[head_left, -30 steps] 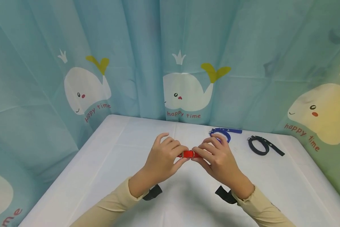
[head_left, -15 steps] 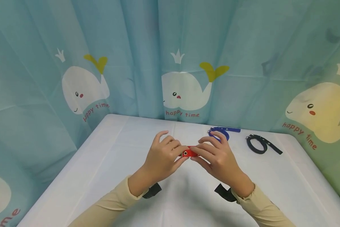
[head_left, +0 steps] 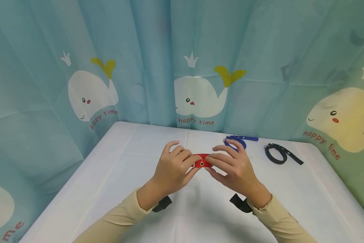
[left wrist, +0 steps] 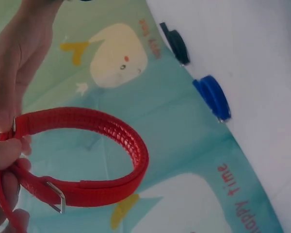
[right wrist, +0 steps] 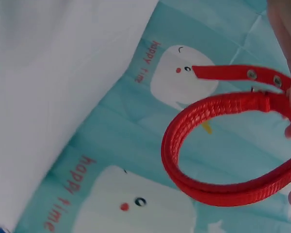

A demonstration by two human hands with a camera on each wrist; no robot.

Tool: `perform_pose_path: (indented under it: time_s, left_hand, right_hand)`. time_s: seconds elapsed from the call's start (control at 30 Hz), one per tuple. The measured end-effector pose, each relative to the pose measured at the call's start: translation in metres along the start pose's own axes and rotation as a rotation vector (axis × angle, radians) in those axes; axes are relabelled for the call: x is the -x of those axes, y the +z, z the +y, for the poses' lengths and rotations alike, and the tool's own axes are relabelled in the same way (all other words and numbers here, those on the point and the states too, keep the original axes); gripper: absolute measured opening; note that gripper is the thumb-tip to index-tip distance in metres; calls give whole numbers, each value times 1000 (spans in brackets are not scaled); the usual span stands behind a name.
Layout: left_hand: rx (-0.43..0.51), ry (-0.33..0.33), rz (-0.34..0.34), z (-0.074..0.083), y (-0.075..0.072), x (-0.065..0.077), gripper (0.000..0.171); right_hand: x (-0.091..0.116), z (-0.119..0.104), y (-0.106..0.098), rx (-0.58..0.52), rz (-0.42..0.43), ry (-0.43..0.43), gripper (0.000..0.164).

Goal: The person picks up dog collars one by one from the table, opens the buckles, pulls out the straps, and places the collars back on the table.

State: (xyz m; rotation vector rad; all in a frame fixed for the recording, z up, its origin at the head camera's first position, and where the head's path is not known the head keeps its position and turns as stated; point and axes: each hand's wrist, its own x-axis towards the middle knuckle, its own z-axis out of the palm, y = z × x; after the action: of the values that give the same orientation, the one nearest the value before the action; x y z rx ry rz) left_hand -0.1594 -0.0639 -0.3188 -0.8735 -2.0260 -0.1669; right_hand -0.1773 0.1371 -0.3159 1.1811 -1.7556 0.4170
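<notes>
A red pet collar is held up above the table between both hands. My left hand pinches it from the left, and my right hand pinches it from the right. A metal eyelet shows on the strap between the fingertips in the head view. In the left wrist view the collar forms a padded loop, with a metal D-ring along its lower side. From the right wrist, a strap end with eyelets sticks out beside the loop. The fingers hide most of the buckle area.
A blue collar lies near the table's back edge, partly behind my right hand. To its right is a black collar. The white table meets a whale-print curtain at the back.
The metal keepers seen earlier between the fingertips have given way to an eyelet on the strap, which then shifted slightly right. Both hands stay nearly in place, pinching the collar.
</notes>
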Motion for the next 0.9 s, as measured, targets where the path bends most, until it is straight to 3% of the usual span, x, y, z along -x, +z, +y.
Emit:
perform_pose_path:
  time_s: [0.13,0.3,0.43,0.73,0.9]
  left_hand:
    - [-7,33,-1,1,1,-1,18]
    - [-33,82,-20,1,2,-1,14]
    - [-41,82,-29,0,2,2,18]
    - [-14,131,-25,-2,3,3,13]
    - [11,105,-51,-4,3,4,15]
  right_hand:
    - [2,0,2,-22,-24,13,32]
    - [3,1,5,113,-57,-133,26]
    - [4,5,5,127,-45,-200,26]
    - [6,2,8,118,-141,-183,26]
    - [9,7,6,-18,-148,-138,28]
